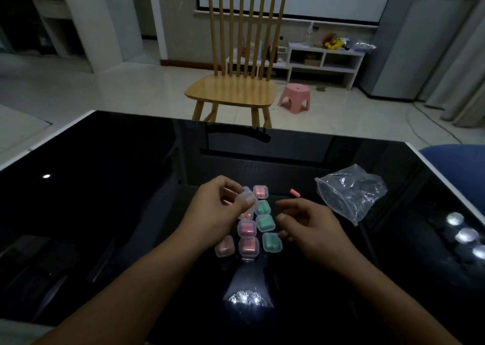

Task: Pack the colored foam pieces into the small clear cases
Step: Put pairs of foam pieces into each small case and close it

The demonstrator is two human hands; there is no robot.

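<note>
Several small clear cases lie in two rows on the black glass table (105,187); some hold pink foam pieces, like the pink-filled case (248,246), and others green, like the green-filled case (272,242). My left hand (217,208) grips a small clear case (246,199) just above the rows, with something pink showing behind its fingers. My right hand (309,226) hovers to the right of the cases, fingers loosely curled and holding nothing. One loose pink foam piece (294,193) lies on the table beyond my right hand.
A crumpled clear plastic bag (349,195) lies at the right of the table. A wooden chair (233,87) stands beyond the far edge, with a pink stool (294,98) on the floor. A blue seat (456,153) shows at the right edge.
</note>
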